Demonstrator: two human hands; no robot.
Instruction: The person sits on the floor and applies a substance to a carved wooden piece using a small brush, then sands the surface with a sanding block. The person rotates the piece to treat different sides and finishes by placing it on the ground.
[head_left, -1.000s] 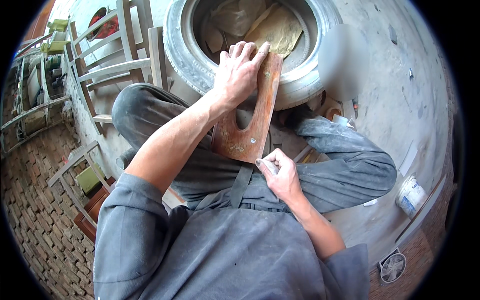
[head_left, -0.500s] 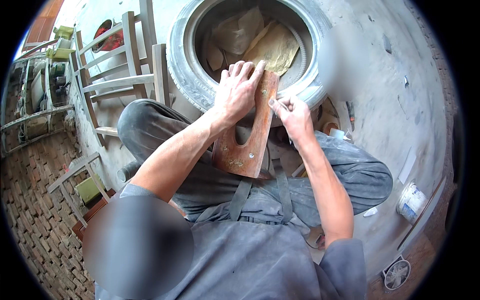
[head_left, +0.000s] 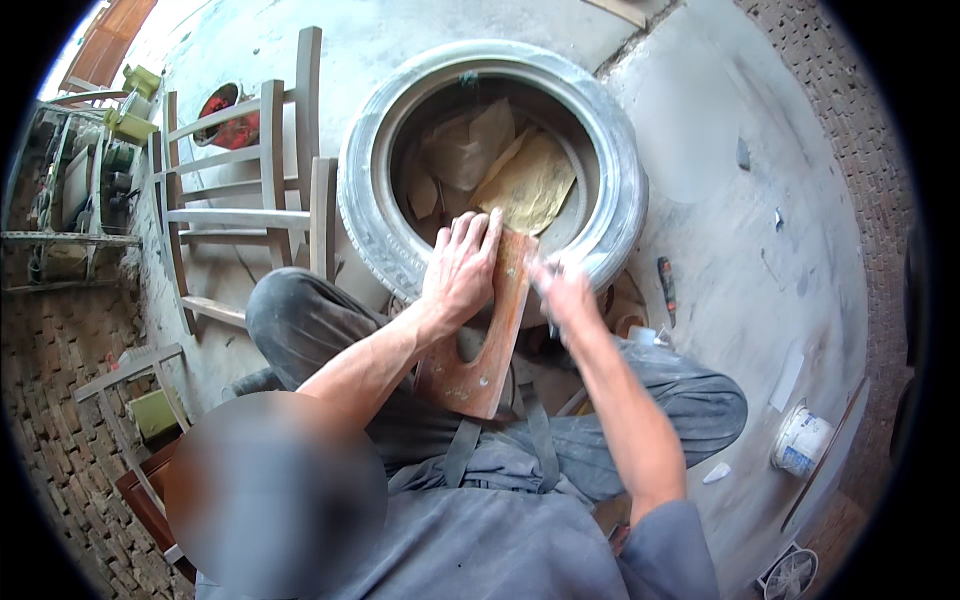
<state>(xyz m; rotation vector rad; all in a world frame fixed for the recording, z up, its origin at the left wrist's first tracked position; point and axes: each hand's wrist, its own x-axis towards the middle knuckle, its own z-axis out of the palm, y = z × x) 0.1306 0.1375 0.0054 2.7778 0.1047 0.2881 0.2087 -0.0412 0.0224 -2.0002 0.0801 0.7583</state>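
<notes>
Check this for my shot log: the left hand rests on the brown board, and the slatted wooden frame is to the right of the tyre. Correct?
Not quite: the slatted wooden frame is to the left of the tyre, as the head view shows. The left hand does rest on the brown board.

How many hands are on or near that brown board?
2. The left hand is on the upper part of the board; the right hand, blurred, is beside its upper right edge. No others show.
</notes>
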